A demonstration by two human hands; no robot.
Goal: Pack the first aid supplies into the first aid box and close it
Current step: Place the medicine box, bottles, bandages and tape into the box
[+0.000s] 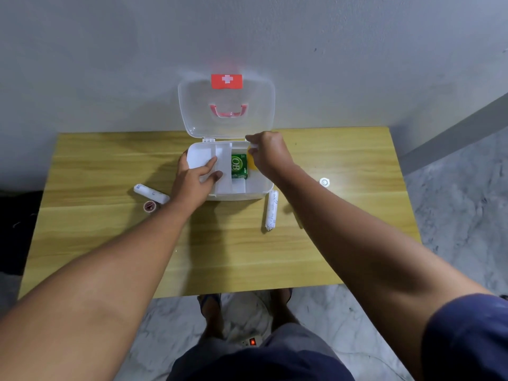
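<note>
One first aid box (257, 192) stands open at the far edge of the table (110, 243), its clear lid (192, 105) upright against the wall. Inside I count one green packet (238, 166) and one yellow thing (251, 162), partly hidden by my right hand (268, 155).

My left hand (192, 180) lies on the white inner tray (204, 156), thumb at the tray's left edge, fingers spread flat on top. My right hand is over the right side of the box, its fingertips pinched on a small white piece; what it is I cannot tell.

Outside the box I count two white bandage rolls: one (151, 193) left of the box, one (271, 214) just before its right corner. One small tape roll (149, 206) lies by the left bandage, and one small white round thing (324, 182) lies to the right.

The near half of the table is open wood.
</note>
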